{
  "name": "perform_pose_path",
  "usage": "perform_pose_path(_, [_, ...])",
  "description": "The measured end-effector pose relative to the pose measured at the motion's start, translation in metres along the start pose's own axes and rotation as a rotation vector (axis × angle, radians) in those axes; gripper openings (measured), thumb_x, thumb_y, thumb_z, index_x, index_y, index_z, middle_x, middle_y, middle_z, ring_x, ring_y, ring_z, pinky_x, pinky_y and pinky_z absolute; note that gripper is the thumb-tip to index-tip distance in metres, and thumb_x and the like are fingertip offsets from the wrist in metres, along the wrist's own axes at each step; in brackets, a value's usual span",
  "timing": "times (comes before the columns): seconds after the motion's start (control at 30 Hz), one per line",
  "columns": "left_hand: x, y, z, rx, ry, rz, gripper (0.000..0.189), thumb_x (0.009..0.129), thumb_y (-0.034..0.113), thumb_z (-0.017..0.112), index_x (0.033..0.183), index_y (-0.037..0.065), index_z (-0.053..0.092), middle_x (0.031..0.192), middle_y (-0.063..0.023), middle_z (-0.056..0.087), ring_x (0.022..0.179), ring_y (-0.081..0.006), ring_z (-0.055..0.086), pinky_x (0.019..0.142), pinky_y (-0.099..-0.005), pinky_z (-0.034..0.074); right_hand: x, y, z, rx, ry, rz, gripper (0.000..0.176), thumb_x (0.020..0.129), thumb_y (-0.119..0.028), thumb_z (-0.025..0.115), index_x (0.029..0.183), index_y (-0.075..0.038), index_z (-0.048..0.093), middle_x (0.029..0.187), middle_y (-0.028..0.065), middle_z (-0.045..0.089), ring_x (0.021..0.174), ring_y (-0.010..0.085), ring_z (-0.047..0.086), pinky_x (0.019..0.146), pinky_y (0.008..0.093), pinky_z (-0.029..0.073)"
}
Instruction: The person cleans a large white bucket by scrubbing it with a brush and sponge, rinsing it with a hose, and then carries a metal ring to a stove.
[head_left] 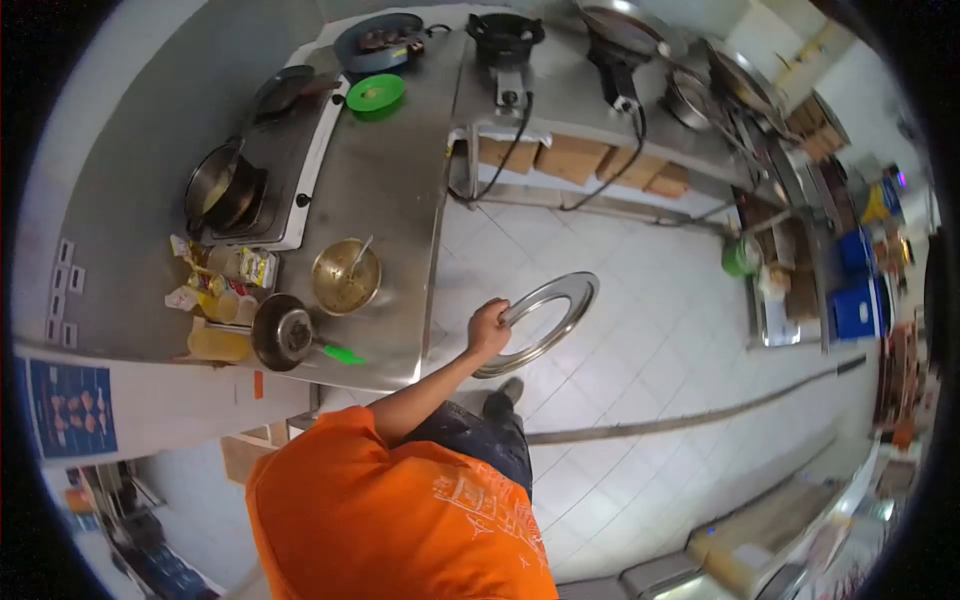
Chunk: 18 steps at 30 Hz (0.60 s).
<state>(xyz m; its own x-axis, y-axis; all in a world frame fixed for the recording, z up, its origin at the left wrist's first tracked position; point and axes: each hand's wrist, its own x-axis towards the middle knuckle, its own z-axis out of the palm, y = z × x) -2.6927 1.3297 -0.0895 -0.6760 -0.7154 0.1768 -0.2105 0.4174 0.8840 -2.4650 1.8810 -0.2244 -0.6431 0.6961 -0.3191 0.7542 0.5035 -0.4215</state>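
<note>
Hands: left hand (pixel 488 328) holds metal ring (pixel 560 300) beside counter (pixel 390 200).

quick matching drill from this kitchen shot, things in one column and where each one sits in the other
1 round metal lid
2 green plate
3 golden bowl

a on the counter beside the stove
b gripped by the hand, over the tiled floor
c on the counter, spoon inside

Pairs: 1-b, 2-a, 3-c

Fisheye head camera looks steeply down over counter (pixel 390 200).
</note>
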Motion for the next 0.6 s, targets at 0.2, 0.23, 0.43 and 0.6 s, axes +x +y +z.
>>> perform_pose_path(0.2, [0.082,0.017,-0.034,-0.079,0.385,-0.240,0.024,0.071,-0.006,0.048,0.089,0.004,0.061,0.081,-0.0101,0.059,0.075,-0.0237,0.059,0.069,-0.0361,0.046,0.104,-0.153,0.043,-0.062,-0.089,-0.143,0.090,0.085,-0.073,0.047,0.104,0.014,0.062,0.100,0.0312,0.065,0.093,0.0432,0.062,0.085,0.0485,0.048])
perform_pose_path(0.23, [0.096,0.027,-0.046,-0.098,0.484,-0.283,0.023,0.072,-0.006,0.048,0.088,0.003,0.061,0.078,-0.0065,0.060,0.072,-0.0198,0.058,0.068,-0.0340,0.046,0.116,-0.176,0.050,-0.069,-0.098,-0.166,0.090,0.084,-0.073,0.047,0.103,0.014,0.062,0.100,0.0313,0.065,0.093,0.0434,0.062,0.085,0.0486,0.048])
perform_pose_path(0.43, [0.178,-0.012,-0.097,-0.537,0.541,-0.672,0.030,0.066,0.002,0.054,0.097,0.002,0.056,0.087,-0.0026,0.056,0.081,-0.0179,0.054,0.076,-0.0306,0.045,0.160,-0.270,0.092,-0.120,-0.125,-0.231,0.091,0.084,-0.074,0.048,0.102,0.014,0.063,0.100,0.0322,0.065,0.094,0.0445,0.062,0.085,0.0493,0.047])
perform_pose_path(0.6, [0.287,0.002,-0.123,-0.879,0.897,-0.500,0.024,0.065,0.002,0.051,0.088,0.005,0.056,0.078,-0.0028,0.053,0.071,-0.0156,0.049,0.064,-0.0302,0.041,0.186,-0.320,0.120,-0.143,-0.092,-0.249,0.092,0.083,-0.075,0.048,0.101,0.014,0.064,0.100,0.0329,0.065,0.094,0.0454,0.062,0.085,0.0499,0.047])
